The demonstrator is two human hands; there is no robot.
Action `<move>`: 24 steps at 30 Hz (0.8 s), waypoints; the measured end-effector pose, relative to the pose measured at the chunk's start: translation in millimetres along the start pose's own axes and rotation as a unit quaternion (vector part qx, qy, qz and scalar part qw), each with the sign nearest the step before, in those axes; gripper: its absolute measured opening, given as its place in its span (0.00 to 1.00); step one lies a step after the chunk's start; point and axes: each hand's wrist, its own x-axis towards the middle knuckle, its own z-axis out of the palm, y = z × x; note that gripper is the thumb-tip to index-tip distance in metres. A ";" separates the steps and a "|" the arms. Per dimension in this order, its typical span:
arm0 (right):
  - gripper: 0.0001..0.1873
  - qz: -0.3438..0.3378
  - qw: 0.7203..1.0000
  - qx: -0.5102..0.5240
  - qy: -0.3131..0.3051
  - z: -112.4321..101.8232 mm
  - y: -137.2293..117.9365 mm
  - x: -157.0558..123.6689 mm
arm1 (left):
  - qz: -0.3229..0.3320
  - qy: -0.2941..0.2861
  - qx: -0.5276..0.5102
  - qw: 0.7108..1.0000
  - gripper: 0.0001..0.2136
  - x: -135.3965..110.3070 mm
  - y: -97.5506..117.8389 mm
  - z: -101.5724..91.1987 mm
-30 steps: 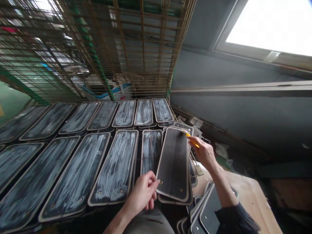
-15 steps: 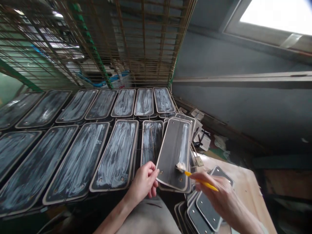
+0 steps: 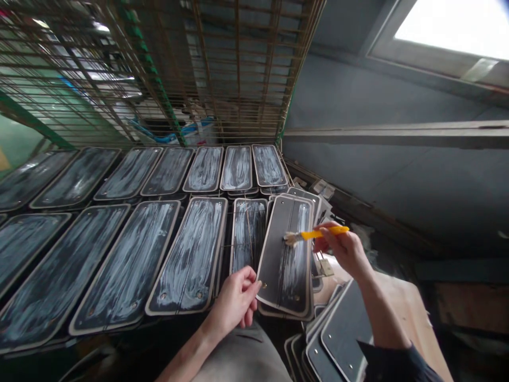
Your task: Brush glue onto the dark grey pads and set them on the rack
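My left hand pinches the lower left edge of a dark rounded panel with a pale rim. The panel lies tilted on top of other panels. In my right hand is a paintbrush with a yellow handle, held over the panel's right side. Its bristles touch the panel near the middle. Whitish streaks run along the panel's right half, while its left part is plain dark grey. Left of it, a streaked panel lies in the front row.
Two rows of white-streaked panels fill the rack to the left. A wire mesh rises behind them. Stacked plain panels rest at lower right on a wooden board. A grey wall stands to the right.
My right hand has moved up with the paintbrush, whose bristles now sit higher on the panel. White streaks cover more of its right half. My left hand stays at the edge.
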 end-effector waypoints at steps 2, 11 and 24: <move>0.16 -0.015 0.998 -0.042 0.053 -3.8 7.0 18.4 | 0.000 0.001 0.000 1.000 0.15 0.5 0.1 0.3; 0.13 -0.093 0.968 -0.228 0.048 6.5 7.6 21.7 | -0.001 0.007 -0.013 1.000 0.16 1.1 1.2 0.8; 0.14 -0.069 0.993 -0.089 0.023 8.3 -17.1 39.1 | -0.008 0.005 -0.008 1.000 0.15 1.9 3.3 0.5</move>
